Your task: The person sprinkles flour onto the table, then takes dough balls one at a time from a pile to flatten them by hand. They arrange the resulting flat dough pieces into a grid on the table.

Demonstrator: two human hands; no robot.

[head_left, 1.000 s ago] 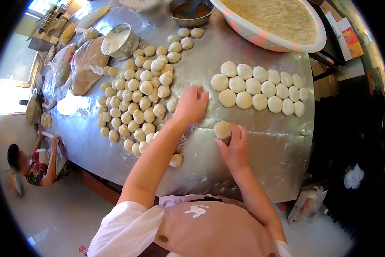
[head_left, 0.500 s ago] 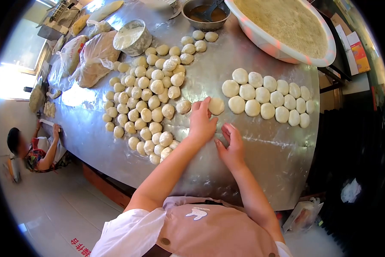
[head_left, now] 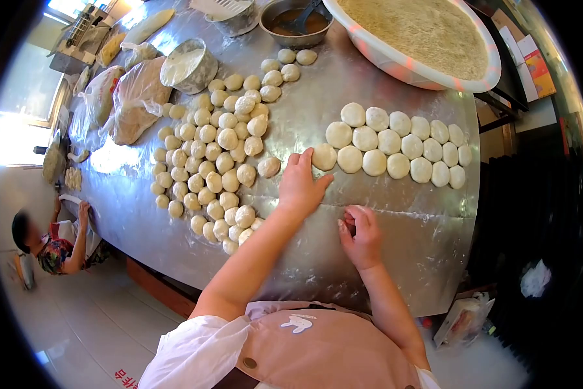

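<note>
My left hand (head_left: 302,185) lies over the metal table with fingers stretched and thumb spread. Its fingertips touch the left edge of a flattened dough round (head_left: 324,157), which sits at the left end of the front row of flattened dough rounds (head_left: 389,141). Just left of that hand is a single dough ball (head_left: 269,167). My right hand (head_left: 361,237) hovers nearer my body, its fingers curled in, with nothing visible in them. Many round dough balls (head_left: 212,151) are spread over the table to the left.
A wide white basin (head_left: 428,81) of tan powder stands at the back right. Behind the dough balls are a metal bowl (head_left: 296,40) of brown liquid, a floury tub (head_left: 204,70) and plastic bags (head_left: 139,97). Another person (head_left: 61,243) works at the table's left end.
My left hand has slid the flattened dough round against the front row, beside the others. My right hand has drawn back toward me, and its fingers have curled in. The view has shifted slightly.
</note>
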